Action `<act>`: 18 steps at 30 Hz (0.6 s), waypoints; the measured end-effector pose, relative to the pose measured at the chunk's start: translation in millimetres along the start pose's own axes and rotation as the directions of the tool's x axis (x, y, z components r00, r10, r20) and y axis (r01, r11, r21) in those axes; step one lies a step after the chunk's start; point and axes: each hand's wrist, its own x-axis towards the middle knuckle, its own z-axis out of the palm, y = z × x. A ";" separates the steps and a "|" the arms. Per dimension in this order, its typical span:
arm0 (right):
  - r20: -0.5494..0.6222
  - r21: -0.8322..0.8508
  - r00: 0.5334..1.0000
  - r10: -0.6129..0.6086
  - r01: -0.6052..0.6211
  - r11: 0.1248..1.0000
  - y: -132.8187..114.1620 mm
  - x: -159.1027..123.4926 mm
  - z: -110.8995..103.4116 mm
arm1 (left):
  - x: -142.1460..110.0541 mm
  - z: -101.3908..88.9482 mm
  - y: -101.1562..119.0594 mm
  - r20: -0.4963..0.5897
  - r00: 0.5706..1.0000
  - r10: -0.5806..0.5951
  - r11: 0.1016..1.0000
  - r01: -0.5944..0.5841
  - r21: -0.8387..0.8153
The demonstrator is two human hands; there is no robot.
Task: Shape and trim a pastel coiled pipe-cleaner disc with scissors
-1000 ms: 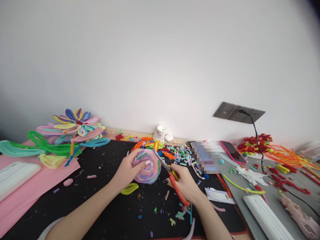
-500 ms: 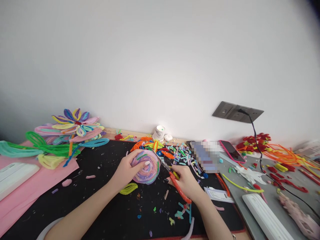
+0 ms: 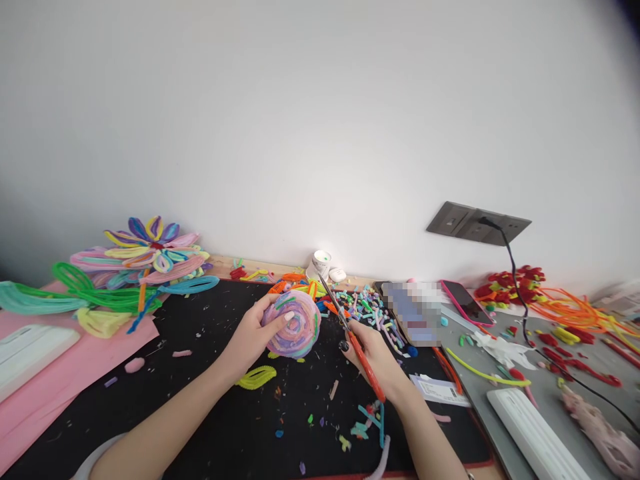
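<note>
My left hand [image 3: 260, 333] is closed on the left edge of a round, flat spiral coil [image 3: 296, 333] of fuzzy pink, lilac and green pipe cleaners, its thumb lying on the coil's face. The coil is held up above the black mat [image 3: 200, 413]. In my right hand [image 3: 371, 350] is a pair of scissors [image 3: 367, 367] with red-orange handles. Their long metal blades point up and away, just right of the coil and apart from it. A yellow-green looped pipe-cleaner leaf [image 3: 257, 378] lies on the mat below my left hand.
Several pipe-cleaner snippets [image 3: 357, 303] lie behind my hands, near a small white cup [image 3: 320, 263]. A pipe-cleaner flower [image 3: 157, 247] is at the left. Phones [image 3: 467, 303], a white box-like device [image 3: 533, 430] and a black cable [image 3: 524, 307] occupy the right.
The scissors have swung away from the coil's right edge, and their blades now point upward. The coil has risen and tilted slightly in my left hand.
</note>
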 end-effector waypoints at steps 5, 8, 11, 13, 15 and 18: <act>0.083 -0.037 0.995 0.048 -0.045 0.998 -3.9 -0.6 2.1 | -0.9 -1.4 0.7 0.000 0.999 -0.043 0.999 0.043 -0.011; 0.111 -0.049 0.993 0.046 -0.041 0.998 -7.3 -1.3 2.6 | -1.1 -1.7 0.2 -0.002 0.999 -0.038 0.999 0.038 -0.014; 0.133 -0.042 0.990 0.036 -0.031 0.999 -7.7 -1.6 2.8 | -1.6 -1.4 0.6 0.004 0.999 -0.038 0.999 0.038 0.000; 0.142 -0.027 0.989 0.029 -0.025 0.999 -6.6 -1.6 2.9 | -2.1 -1.1 1.5 0.008 0.999 -0.036 0.999 0.036 0.014; 0.148 -0.017 0.988 0.034 -0.032 0.999 -5.4 -1.5 2.9 | -2.4 -0.9 2.2 0.011 0.999 -0.031 0.999 0.031 0.024; 0.146 -0.018 0.988 0.055 -0.053 0.998 -4.3 -1.1 3.1 | -1.8 -1.0 1.8 0.014 0.999 -0.029 0.999 0.029 0.032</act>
